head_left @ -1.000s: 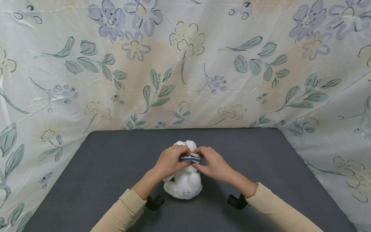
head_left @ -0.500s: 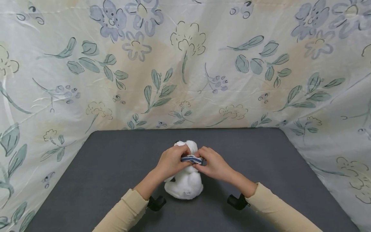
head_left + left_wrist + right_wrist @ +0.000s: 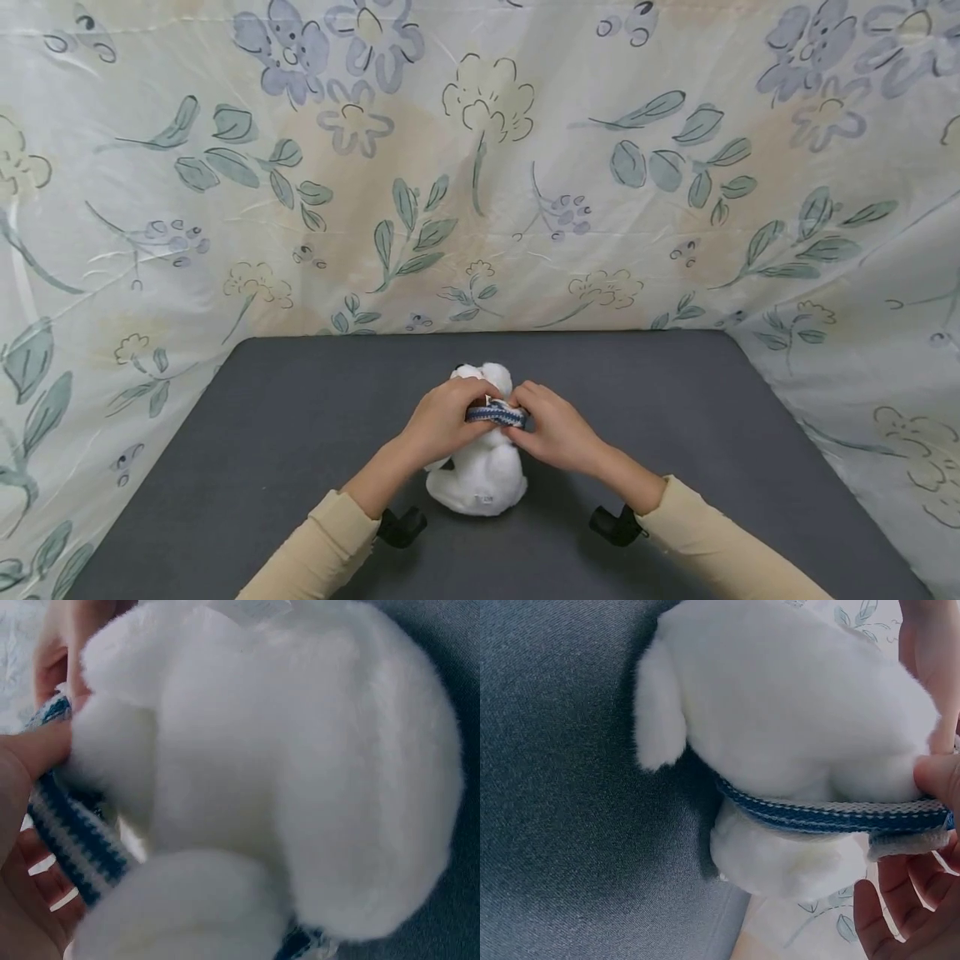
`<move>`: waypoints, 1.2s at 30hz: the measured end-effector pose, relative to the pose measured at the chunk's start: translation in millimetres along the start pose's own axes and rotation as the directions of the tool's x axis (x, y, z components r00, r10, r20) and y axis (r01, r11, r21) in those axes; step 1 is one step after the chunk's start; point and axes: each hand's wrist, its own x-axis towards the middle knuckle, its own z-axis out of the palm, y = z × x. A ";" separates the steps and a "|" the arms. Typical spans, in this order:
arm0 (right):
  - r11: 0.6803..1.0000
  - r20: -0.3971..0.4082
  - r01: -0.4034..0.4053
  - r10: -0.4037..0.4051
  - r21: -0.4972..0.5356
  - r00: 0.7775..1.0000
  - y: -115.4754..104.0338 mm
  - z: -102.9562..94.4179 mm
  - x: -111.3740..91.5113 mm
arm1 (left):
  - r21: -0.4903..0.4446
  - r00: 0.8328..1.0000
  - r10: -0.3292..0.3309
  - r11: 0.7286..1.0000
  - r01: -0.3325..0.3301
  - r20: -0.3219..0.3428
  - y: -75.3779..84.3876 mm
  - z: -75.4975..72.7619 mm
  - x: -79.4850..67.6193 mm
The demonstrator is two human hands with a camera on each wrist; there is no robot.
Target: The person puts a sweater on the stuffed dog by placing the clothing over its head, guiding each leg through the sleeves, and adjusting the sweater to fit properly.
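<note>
A white stuffed animal [image 3: 480, 479], seen from its back, sits upright on the dark table. A knitted scarf [image 3: 497, 414] in blue and white stripes goes round its neck. My left hand [image 3: 448, 418] pinches the scarf from the left behind the neck. From the right, my right hand [image 3: 557, 429] pinches it too, with the two hands close together. In the right wrist view the scarf [image 3: 832, 816] runs tight along the neck to the thumb and fingers. In the left wrist view a striped length of scarf [image 3: 79, 836] crosses behind the left thumb. The toy's front is hidden.
The dark grey table [image 3: 300, 433] spreads out around the toy. A floral curtain [image 3: 480, 167] hangs behind the table and along both sides. Black wrist mounts [image 3: 617, 523] hang under both forearms, near the beige sleeves.
The fingers of both hands have shifted slightly at the scarf, and its visible band between them has tilted and lengthened a little. The toy stays in place.
</note>
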 end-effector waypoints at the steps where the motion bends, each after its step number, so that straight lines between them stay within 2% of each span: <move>1: 1.000 -0.006 0.000 0.000 0.002 1.000 0.6 0.2 -0.2 | -0.005 1.000 0.006 1.000 -0.006 0.016 -0.6 -0.8 -0.3; 5: 0.999 -0.011 -0.023 0.024 0.023 1.000 3.0 0.7 -0.7 | -0.003 0.998 0.014 1.000 -0.014 0.061 -1.8 -3.0 -0.8; 7: 0.999 -0.014 -0.036 0.037 0.035 0.999 3.5 1.1 -0.7 | 0.023 0.998 0.007 1.000 -0.008 0.061 -1.3 -2.8 -0.1; 19: 0.994 -0.007 -0.081 0.082 0.078 0.997 -0.8 1.9 -5.1 | 0.158 0.998 -0.063 0.985 0.066 -0.026 2.9 5.2 3.4; 32: 0.995 -0.033 -0.082 0.084 0.049 0.996 -6.3 2.9 -10.0 | 0.180 0.984 -0.133 0.972 0.153 -0.115 3.9 11.7 5.4; 36: 0.996 -0.038 -0.043 0.046 0.073 0.998 -9.3 5.1 -12.7 | 0.174 0.975 -0.167 0.966 0.191 -0.144 3.7 13.6 5.2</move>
